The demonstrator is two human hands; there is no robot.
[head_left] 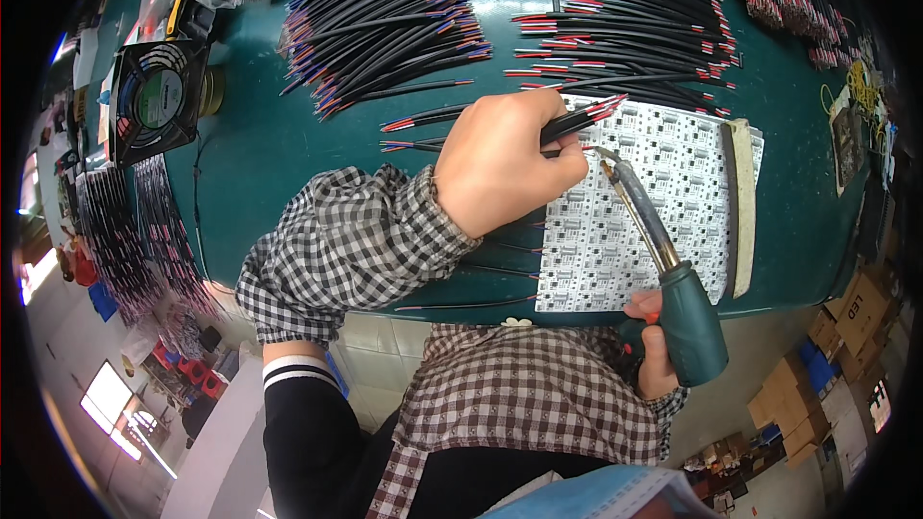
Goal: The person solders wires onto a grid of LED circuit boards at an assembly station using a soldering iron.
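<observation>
My left hand [514,159] is closed around a few black-sheathed cables [582,120] whose stripped red and white ends point right. Below it lies a white circuit board panel [635,240] printed with rows of small dark parts. In my right hand [657,365] is a green-handled soldering gun [694,322]. Its long metal barrel slants up and left, and the tip sits by a wire end near my left fingertips; whether they touch I cannot tell. Several thin wires stick out along the panel's left edge.
Piles of black cables with blue ends [394,29] and red ends [625,29] lie at the back of the green table [250,173]. A small fan [154,101] stands at the left, near more cable bundles [115,240]. A pale bar [738,211] rests along the panel's right side.
</observation>
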